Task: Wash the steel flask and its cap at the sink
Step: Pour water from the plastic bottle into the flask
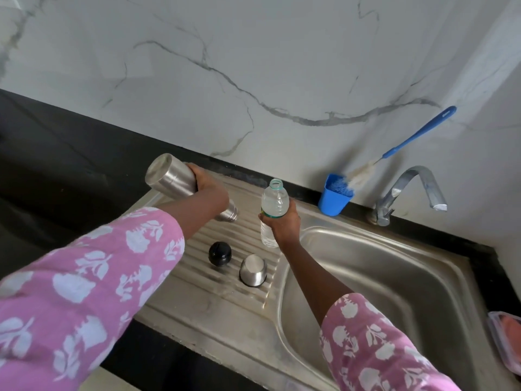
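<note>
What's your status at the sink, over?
Left grip holds flask, tilted mouth-down over drainboard. Right grip holds open water bottle. Steel cap and black stopper loose on drainboard. Nothing in the way.

— Where can I pass on the drainboard (197,306)?
— The near strip is free. Midway, the black stopper (220,253) and steel cap (253,270) stand just beside each other. Farther back, my left hand (210,190) holds the flask (169,176) and my right hand (282,221) the bottle (275,203).
— The basin (394,292)?
— Roomy. The tap (410,174) overhangs its far rim, with the blue cup (334,201) beside it.

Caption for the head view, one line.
Left hand holds the steel flask tilted over the drainboard; right hand holds an open plastic bottle.
</note>
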